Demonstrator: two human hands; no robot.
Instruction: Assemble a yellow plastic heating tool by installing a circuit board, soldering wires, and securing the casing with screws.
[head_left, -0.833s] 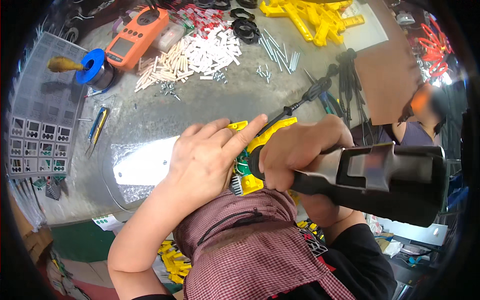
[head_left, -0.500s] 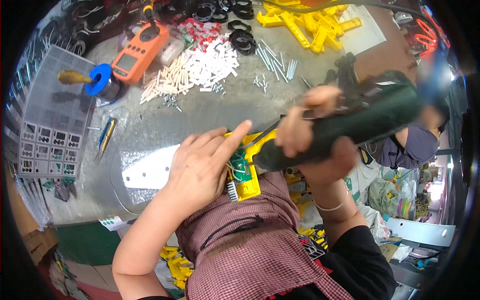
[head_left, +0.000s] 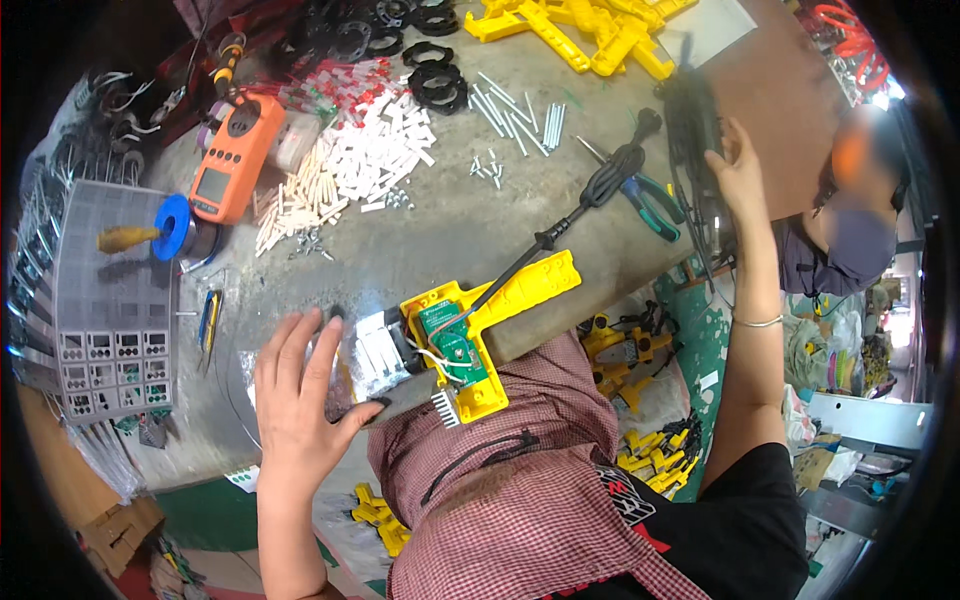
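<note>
A yellow plastic housing half (head_left: pixel 528 290) lies at the table's front edge with a green circuit board (head_left: pixel 452 345) and thin wires inside. From it a black cord (head_left: pixel 515 265) runs up to a tied cord bundle (head_left: pixel 615 177). To the left of the housing, my left hand (head_left: pixel 300 390) is open, fingers spread, beside a shiny silvery piece (head_left: pixel 378 348); it holds nothing that I can see. At the far right my right hand (head_left: pixel 740 175) is raised, thumb and fingers apart, beside dark hanging cords (head_left: pixel 690 125). A white comb-like strip (head_left: pixel 445 408) sticks out of the housing's lower edge.
Teal-handled pliers (head_left: pixel 652 208) lie right of the cord bundle. Screws, long pins (head_left: pixel 515 115), white tubes (head_left: pixel 385 150), black rings (head_left: pixel 437 85) and yellow housings (head_left: pixel 590 30) cover the back. An orange multimeter (head_left: pixel 235 160), solder spool (head_left: pixel 185 228) and parts box (head_left: pixel 115 280) stand left.
The long dark tool my right hand held at the board is out of that hand, which has moved up and right. My left hand has left the housing and moved left.
</note>
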